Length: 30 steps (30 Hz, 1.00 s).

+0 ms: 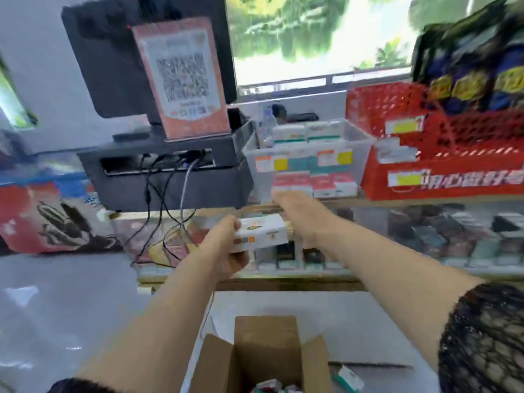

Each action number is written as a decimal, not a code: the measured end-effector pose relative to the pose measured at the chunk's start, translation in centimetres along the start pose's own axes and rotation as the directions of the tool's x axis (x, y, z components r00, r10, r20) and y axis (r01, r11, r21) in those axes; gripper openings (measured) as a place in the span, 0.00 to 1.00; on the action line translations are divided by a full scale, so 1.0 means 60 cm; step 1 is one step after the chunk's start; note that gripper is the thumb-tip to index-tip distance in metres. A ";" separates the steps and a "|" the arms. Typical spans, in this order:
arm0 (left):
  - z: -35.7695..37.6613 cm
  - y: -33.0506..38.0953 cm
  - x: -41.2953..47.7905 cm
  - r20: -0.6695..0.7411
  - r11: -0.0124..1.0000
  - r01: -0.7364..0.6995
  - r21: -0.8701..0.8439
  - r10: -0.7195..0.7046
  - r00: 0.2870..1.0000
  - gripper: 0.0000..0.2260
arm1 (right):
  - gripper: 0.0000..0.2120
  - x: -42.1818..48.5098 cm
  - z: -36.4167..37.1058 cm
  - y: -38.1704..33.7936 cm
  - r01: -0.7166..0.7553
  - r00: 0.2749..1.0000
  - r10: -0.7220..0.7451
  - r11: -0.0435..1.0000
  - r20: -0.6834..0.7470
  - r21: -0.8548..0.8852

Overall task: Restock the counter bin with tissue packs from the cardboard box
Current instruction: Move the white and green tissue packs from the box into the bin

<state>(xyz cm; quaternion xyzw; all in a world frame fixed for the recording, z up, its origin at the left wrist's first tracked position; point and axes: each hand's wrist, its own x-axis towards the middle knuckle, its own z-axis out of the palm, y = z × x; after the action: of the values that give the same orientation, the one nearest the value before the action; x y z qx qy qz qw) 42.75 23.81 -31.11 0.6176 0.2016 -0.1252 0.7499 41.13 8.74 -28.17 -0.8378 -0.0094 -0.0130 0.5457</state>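
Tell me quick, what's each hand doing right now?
Left hand: holding a white tissue pack.
Right hand: at the front of the clear bin, too blurred to tell open or closed.

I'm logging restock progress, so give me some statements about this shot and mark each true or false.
1. The left hand holds a white tissue pack. True.
2. The cardboard box is closed. False: its flaps stand open.
3. The clear bin stands on the counter beside the red basket. True.
4. The right hand is down inside the cardboard box. False: it reaches toward the clear bin.
5. The clear bin is empty. False: packs show inside it.
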 end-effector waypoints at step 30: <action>0.244 0.442 0.024 0.246 0.982 -0.128 0.139 0.091 0.965 0.10 | 0.17 0.241 -0.261 -0.260 0.307 0.834 -0.549 0.394 0.045 -0.866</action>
<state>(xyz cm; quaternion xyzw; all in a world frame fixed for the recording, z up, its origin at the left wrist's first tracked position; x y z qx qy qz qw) 57.75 15.04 -6.24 0.6641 0.0653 -0.1719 0.7247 54.92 0.75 -7.13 -0.9525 -0.1505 -0.2615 0.0417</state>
